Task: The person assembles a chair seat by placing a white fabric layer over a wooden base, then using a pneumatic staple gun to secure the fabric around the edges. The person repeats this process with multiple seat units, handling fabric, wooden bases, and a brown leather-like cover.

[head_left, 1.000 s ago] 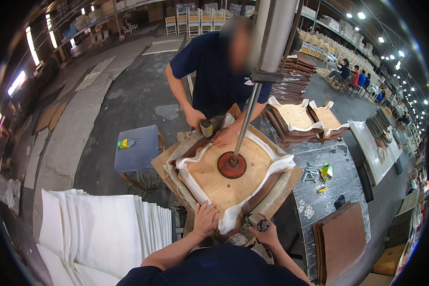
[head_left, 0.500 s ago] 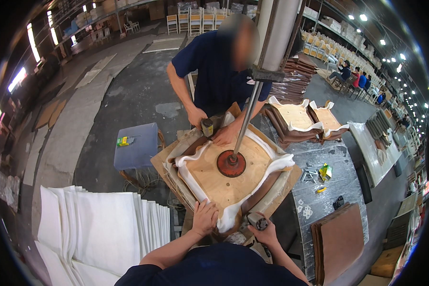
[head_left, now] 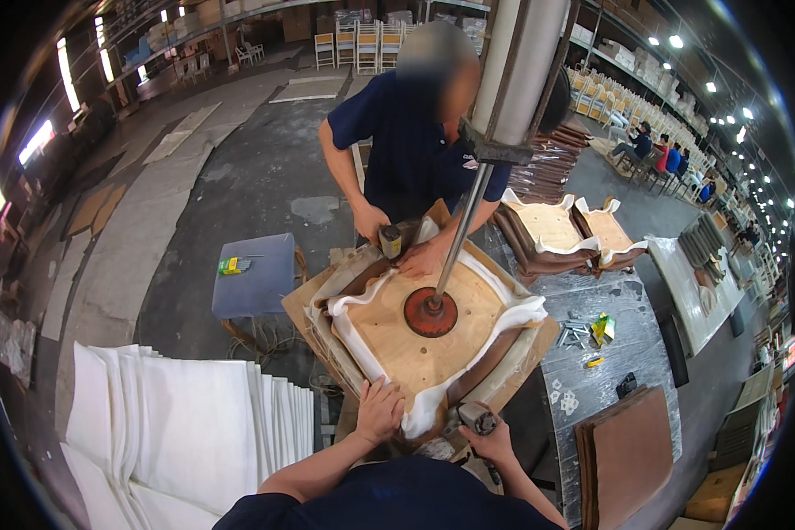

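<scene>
A wooden seat panel [head_left: 389, 331] lies underside up on a square board, with white padding [head_left: 514, 311] and brown cover material [head_left: 481, 360] around its edges. A round red press foot [head_left: 430, 313] on a metal rod bears down on its middle. My left hand [head_left: 382, 411] lies on the near left edge, fingers stretched over the padding and cover. My right hand [head_left: 493, 435] grips a staple gun [head_left: 475, 418], its nose by the near corner. Across from me, a co-worker's hand [head_left: 370, 221] holds another staple gun [head_left: 390, 240] at the far edge; their other hand [head_left: 422, 258] presses there.
White padding sheets [head_left: 185, 415] are stacked at left, near a blue-topped stool [head_left: 254, 274]. At right, a plastic-covered table [head_left: 605, 371] bears staple strips [head_left: 574, 334], brown cover pieces [head_left: 625, 459] and padded seats [head_left: 543, 230]. The press column [head_left: 514, 79] rises beside the co-worker.
The view has shifted slightly. My left hand stays on the seat edge, and the staple gun in my right hand has moved a little at the near corner.
</scene>
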The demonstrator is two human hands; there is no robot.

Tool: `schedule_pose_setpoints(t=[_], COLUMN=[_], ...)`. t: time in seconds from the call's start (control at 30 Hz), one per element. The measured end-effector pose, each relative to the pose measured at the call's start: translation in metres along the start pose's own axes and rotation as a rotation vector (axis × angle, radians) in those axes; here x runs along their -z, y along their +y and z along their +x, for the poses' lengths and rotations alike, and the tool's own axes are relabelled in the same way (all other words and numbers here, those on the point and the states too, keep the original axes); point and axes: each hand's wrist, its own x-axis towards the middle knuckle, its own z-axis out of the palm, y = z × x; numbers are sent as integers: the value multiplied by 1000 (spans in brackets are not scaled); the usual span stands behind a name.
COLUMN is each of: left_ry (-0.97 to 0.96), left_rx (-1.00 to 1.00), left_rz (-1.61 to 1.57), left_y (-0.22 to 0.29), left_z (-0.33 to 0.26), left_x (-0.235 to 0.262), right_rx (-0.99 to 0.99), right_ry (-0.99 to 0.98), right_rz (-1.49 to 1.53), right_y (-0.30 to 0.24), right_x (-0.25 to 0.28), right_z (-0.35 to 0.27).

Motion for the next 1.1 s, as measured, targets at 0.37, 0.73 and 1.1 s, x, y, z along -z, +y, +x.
schedule_pose_setpoints(t=[0.37,0.73,1.1], left_ry=[-8,9,15], left_rx=[8,-21,-11], left_rz=[15,23,14], left_y=[-2,0,1], left_z=[-2,-1,-1], left_x=[0,0,1], right_rx=[-65,-52,-20], right_ry=[-29,-24,-15], right_rz=[56,1,-34], right_y=[1,-2,-8], right_x=[0,2,2], right_z=[0,0,0])
